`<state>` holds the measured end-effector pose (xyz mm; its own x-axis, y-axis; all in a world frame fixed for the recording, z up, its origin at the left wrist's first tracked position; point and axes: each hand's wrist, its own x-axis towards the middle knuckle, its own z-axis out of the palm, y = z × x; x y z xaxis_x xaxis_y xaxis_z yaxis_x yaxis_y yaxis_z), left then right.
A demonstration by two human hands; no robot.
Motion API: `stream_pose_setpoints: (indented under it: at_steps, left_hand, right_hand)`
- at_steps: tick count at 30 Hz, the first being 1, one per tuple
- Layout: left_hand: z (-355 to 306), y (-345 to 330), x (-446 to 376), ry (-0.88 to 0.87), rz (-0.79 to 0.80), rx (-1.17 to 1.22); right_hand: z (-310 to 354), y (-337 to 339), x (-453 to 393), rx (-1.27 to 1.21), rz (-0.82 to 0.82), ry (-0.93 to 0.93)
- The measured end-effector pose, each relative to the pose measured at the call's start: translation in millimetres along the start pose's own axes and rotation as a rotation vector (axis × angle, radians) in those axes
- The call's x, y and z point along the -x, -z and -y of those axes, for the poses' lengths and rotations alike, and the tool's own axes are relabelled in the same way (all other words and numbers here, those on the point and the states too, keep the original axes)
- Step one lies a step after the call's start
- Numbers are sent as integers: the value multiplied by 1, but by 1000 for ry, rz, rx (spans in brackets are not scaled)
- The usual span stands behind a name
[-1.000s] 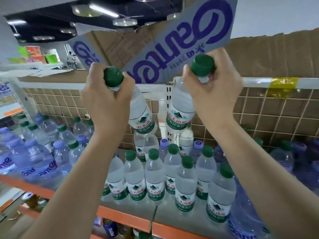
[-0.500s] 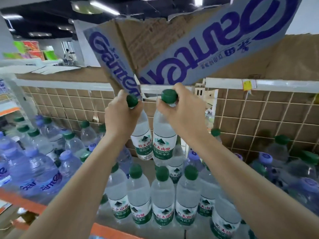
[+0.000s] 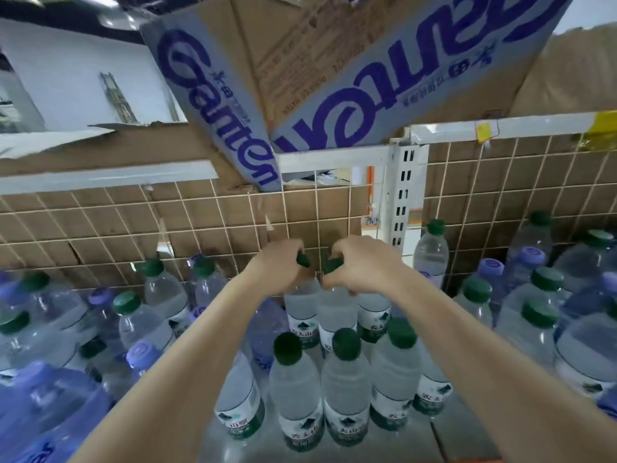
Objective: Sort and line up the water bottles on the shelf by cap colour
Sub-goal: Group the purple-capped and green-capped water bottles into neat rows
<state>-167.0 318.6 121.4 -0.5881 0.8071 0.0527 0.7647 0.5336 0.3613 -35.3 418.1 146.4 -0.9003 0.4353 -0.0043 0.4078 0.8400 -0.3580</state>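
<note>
— Gripping two clear plastic water bottles by their dark green caps, we reach to the back of the grey metal shelf [image 3: 444, 439], close to the wire grid backed with brown cardboard [image 3: 207, 222].

— Which hand has which?

— Our left hand [image 3: 278, 267] curls its fingers round the neck of the left green-capped bottle [image 3: 302, 297], the cap showing just past the knuckles. Our right hand [image 3: 360, 265] pinches the neck of the right green-capped bottle [image 3: 337, 307] the same way. The two bottles stand upright and side by side, nearly touching.

— And where do they sit among the others?

— Right behind a front row of three green-capped bottles with white-and-green labels [image 3: 345, 382], near the middle of the shelf. We cannot tell whether the two held bottles rest on the shelf, as the row in front hides their bases.

— What surrounds that group?

— To our left, a loose crowd of mixed bottles: blue-tinted ones with lilac caps [image 3: 142, 354] and clear ones with green caps [image 3: 127, 302]. To our right, another mixed cluster of both cap colours [image 3: 541, 315], and one clear green-capped bottle [image 3: 432, 252] upright beside the slotted white shelf post [image 3: 402, 195].

— Above?

— An opened grey cardboard carton with purple lettering [image 3: 350, 105] hangs over the white rail.
</note>
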Motion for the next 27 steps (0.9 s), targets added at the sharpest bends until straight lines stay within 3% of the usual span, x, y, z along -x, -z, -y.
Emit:
stream_pose_setpoints:
  at_steps: [8, 14, 17, 20, 23, 27]
  left_hand:
    - [-1, -2, -6, -76, 162, 2]
    - [-2, 20, 5, -53, 262, 18]
    - [17, 38, 20, 53, 186, 29]
    - [47, 51, 32, 175, 105, -158]
    - [62, 54, 45, 284, 214, -362]
    - [82, 41, 61, 384, 334, -388]
  right_hand:
    - [0, -18, -8, 41, 127, -37]
    - [11, -7, -4, 278, 258, -13]
    - [21, -1, -2, 289, 151, 15]
    - [46, -1, -8, 53, -3, 128]
    - [74, -16, -21, 7, 87, 200]
    - [90, -48, -36, 88, 215, 206]
